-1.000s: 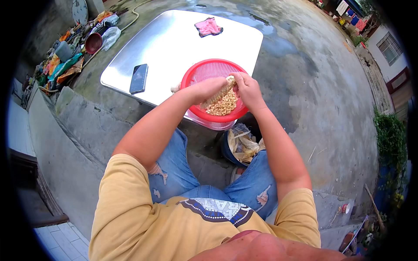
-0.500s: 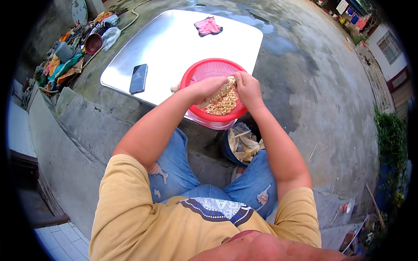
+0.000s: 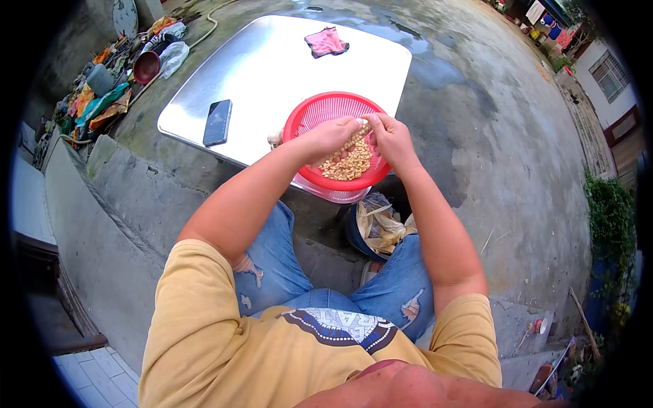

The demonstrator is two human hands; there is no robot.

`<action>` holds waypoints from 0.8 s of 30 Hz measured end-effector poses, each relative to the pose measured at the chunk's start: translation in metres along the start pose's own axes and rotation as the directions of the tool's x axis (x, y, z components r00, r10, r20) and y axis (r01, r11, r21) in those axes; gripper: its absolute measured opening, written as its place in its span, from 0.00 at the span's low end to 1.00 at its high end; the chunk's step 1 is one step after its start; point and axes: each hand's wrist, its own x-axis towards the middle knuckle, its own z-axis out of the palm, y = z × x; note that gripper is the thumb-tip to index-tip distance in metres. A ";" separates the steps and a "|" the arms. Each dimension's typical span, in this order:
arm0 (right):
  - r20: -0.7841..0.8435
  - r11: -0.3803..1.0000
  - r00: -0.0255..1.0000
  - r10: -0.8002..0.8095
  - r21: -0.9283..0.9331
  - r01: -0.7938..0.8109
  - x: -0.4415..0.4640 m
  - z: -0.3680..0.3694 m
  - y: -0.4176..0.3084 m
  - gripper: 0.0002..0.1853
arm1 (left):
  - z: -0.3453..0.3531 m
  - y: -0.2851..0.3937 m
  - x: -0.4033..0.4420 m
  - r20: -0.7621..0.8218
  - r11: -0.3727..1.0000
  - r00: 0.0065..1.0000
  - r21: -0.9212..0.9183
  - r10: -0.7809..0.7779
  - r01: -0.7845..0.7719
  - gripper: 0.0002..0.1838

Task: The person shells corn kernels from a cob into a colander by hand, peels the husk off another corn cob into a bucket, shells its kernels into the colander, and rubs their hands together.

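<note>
Over a red mesh basket (image 3: 294, 124), my left hand (image 3: 331, 135) is wrapped round a pale corn cob (image 3: 357, 139), partly hidden by the fingers. My right hand (image 3: 391, 139) is closed at the cob's upper end, its thumb and fingers pressed on it. Loose yellow kernels (image 3: 348, 165) lie heaped in the basket beneath both hands. The basket stands at the near edge of a shiny metal table (image 3: 265, 61).
A phone (image 3: 218, 123) lies on the table's left side, a pink cloth (image 3: 326, 42) at its far side. Below the basket, a dark bucket (image 3: 352, 231) holds dry husks (image 3: 382, 228). Mixed clutter (image 3: 102, 95) is piled at the upper left.
Both hands have shifted slightly on the cob, and less of the cob shows between them. The basket and the things on the table look the same.
</note>
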 end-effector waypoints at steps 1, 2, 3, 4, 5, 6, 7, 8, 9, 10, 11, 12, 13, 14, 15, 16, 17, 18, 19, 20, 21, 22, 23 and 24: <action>0.015 0.999 1.000 0.027 0.024 -0.027 -0.002 -0.001 -0.003 0.18 | -0.001 -0.002 0.001 0.000 1.000 1.000 -0.007 -0.009 0.009 0.22; 0.030 0.997 0.998 0.054 0.048 -0.055 -0.002 -0.001 -0.005 0.17 | -0.002 -0.004 0.001 0.001 1.000 1.000 -0.014 -0.018 0.018 0.22; 0.041 0.996 0.997 0.059 0.068 -0.062 -0.002 -0.001 -0.004 0.17 | 0.000 -0.002 0.000 -0.015 1.000 1.000 0.001 -0.010 0.010 0.22; 0.052 0.994 0.997 0.064 0.089 -0.068 -0.002 -0.001 -0.003 0.18 | 0.002 0.000 -0.001 -0.030 1.000 1.000 0.016 -0.002 0.003 0.22; 0.063 0.991 0.996 0.068 0.109 -0.075 -0.002 -0.001 -0.002 0.18 | 0.003 0.001 -0.002 -0.045 0.999 0.999 0.031 0.006 -0.004 0.23; 0.082 0.990 0.994 0.072 0.119 -0.081 -0.002 -0.002 0.000 0.17 | 0.003 0.001 -0.002 -0.033 1.000 0.999 0.026 0.006 -0.006 0.23; 0.100 0.988 0.992 0.075 0.128 -0.088 -0.001 -0.003 0.001 0.17 | 0.003 0.001 -0.002 -0.020 1.000 1.000 0.021 0.007 -0.007 0.23; 0.119 0.986 0.990 0.079 0.138 -0.095 0.000 -0.003 0.001 0.18 | 0.002 0.000 -0.002 -0.007 1.000 1.000 0.015 0.008 -0.008 0.23; 0.141 0.988 0.989 0.053 0.136 -0.073 -0.003 -0.004 -0.003 0.17 | 0.002 0.003 -0.004 0.002 1.000 1.000 0.009 -0.021 0.021 0.24; 0.163 0.990 0.986 0.028 0.135 -0.050 -0.007 -0.006 -0.009 0.17 | 0.001 0.006 -0.006 0.010 0.999 0.999 0.003 -0.049 0.049 0.25; 0.186 0.991 0.983 0.002 0.134 -0.028 -0.009 -0.007 -0.013 0.17 | 0.000 0.009 -0.007 0.018 0.997 0.997 -0.002 -0.078 0.078 0.25; 0.201 0.992 0.979 0.013 0.121 -0.038 -0.008 -0.007 -0.012 0.17 | -0.001 0.014 -0.011 0.014 0.996 0.996 -0.009 -0.092 0.093 0.27; 0.216 0.993 0.976 0.024 0.107 -0.048 -0.007 -0.009 -0.012 0.17 | -0.001 0.021 -0.015 0.011 0.994 0.994 -0.015 -0.107 0.107 0.28; 0.230 0.994 0.973 0.035 0.093 -0.058 -0.006 -0.010 -0.011 0.17 | -0.001 0.024 -0.017 0.008 0.992 0.993 -0.021 -0.122 0.122 0.30; 0.202 0.985 0.977 0.073 0.138 -0.103 -0.004 -0.010 -0.007 0.17 | -0.005 0.018 -0.011 -0.082 0.993 0.994 0.090 -0.065 0.073 0.32; 0.176 0.972 0.978 0.113 0.183 -0.145 -0.001 -0.008 -0.001 0.17 | -0.013 0.012 -0.002 -0.165 0.979 0.986 0.203 0.002 0.032 0.34; 0.152 0.955 0.976 0.153 0.230 -0.185 0.001 -0.008 0.004 0.17 | -0.021 0.005 0.005 -0.238 0.949 0.968 0.316 0.078 0.002 0.36; 0.119 0.934 0.977 0.179 0.291 -0.207 0.001 -0.008 0.004 0.17 | -0.025 0.013 0.000 -0.241 0.937 0.963 0.347 0.121 -0.031 0.39; 0.088 0.909 0.974 0.207 0.351 -0.225 0.001 -0.008 0.003 0.17 | -0.030 0.012 -0.001 -0.312 0.867 0.927 0.498 0.209 -0.028 0.40; 0.059 0.880 0.970 0.236 0.411 -0.239 0.001 -0.009 0.003 0.18 | -0.035 0.011 -0.002 -0.365 0.773 0.880 0.634 0.305 -0.005 0.41; 0.057 0.849 0.963 0.265 0.460 -0.261 0.002 -0.009 0.002 0.17 | -0.037 0.010 -0.002 -0.397 0.661 0.824 0.750 0.405 0.036 0.43; 0.056 0.815 0.954 0.295 0.507 -0.282 0.003 -0.010 0.001 0.16 | -0.034 0.024 -0.014 -0.432 0.721 0.849 0.687 0.305 0.091 0.43; 0.056 0.777 0.944 0.325 0.553 -0.301 0.003 -0.012 0.000 0.15 | -0.034 0.034 -0.021 -0.391 0.760 0.896 0.642 0.209 0.103 0.42; 0.058 0.768 0.945 0.323 0.567 -0.297 0.003 -0.012 -0.002 0.16 | -0.035 0.040 -0.027 -0.340 0.795 0.934 0.595 0.112 0.121 0.42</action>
